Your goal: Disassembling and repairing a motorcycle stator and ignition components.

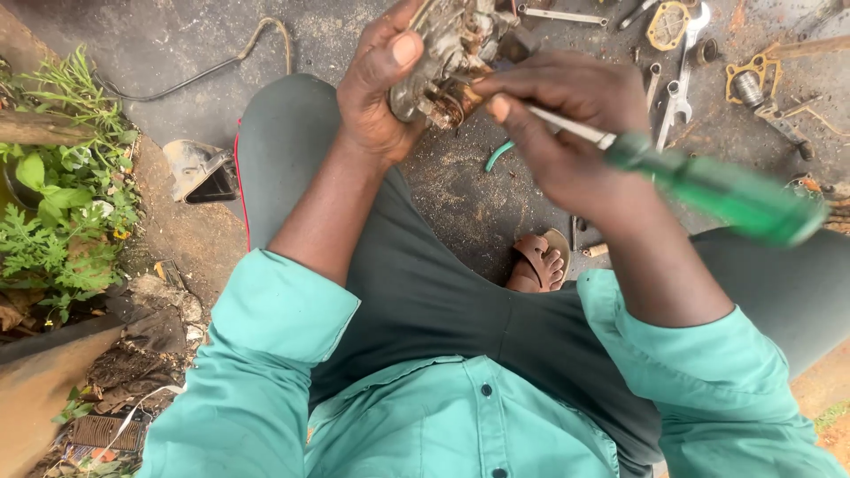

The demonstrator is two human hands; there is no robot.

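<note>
The screwdriver (708, 186) in my right hand (567, 133) has a translucent bright green handle and a pale silvery shaft; the engine part (443, 62) in my left hand (381, 88) is dull grey metal, mottled with brown grime and rust; my shirt sleeves (266, 354) are teal green with dark buttons down the front, and my trousers (416, 283) are dark grey-green with a thin red stripe at the side. The ground (177, 44) is dark grey, speckled with tan sawdust; the spanners (677, 97) are silver, the gaskets (666, 25) yellowish tan, the sandal (540, 257) brown, the plants (62, 204) leafy green.
</note>
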